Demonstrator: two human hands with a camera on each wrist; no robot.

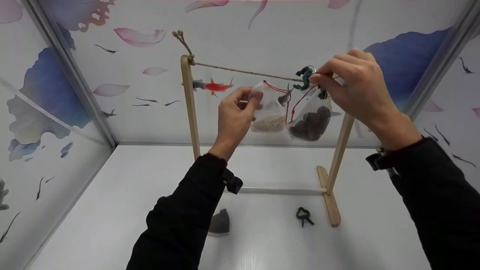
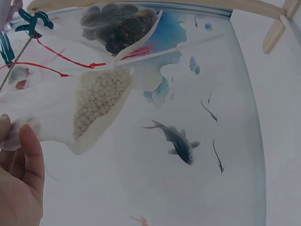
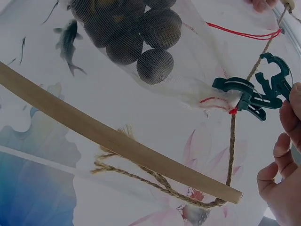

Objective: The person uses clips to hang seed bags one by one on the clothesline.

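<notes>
My left hand [image 1: 234, 120] pinches the upper edge of a white mesh bag [image 1: 269, 112] with a red drawstring. Small pale beads [image 2: 101, 96] fill the bottom of this bag. Beside it hangs a second mesh bag [image 1: 311, 122] of dark round balls [image 3: 157, 30], its neck clamped to the rope [image 1: 247, 72] by a green clip [image 3: 240, 94]. Another green clip [image 1: 305, 78] is pinched by the fingertips of my right hand [image 1: 356, 84], close to the rope. The right wrist view shows that clip with its jaws apart.
The rope runs between two wooden posts [image 1: 190, 112] joined low down by a white bar [image 1: 277, 191]. On the white table [image 1: 262, 240] lie a dark green clip [image 1: 303, 216] and a dark grey piece [image 1: 220, 222], partly behind the left sleeve. Printed wall panels [image 1: 142, 112] stand close behind.
</notes>
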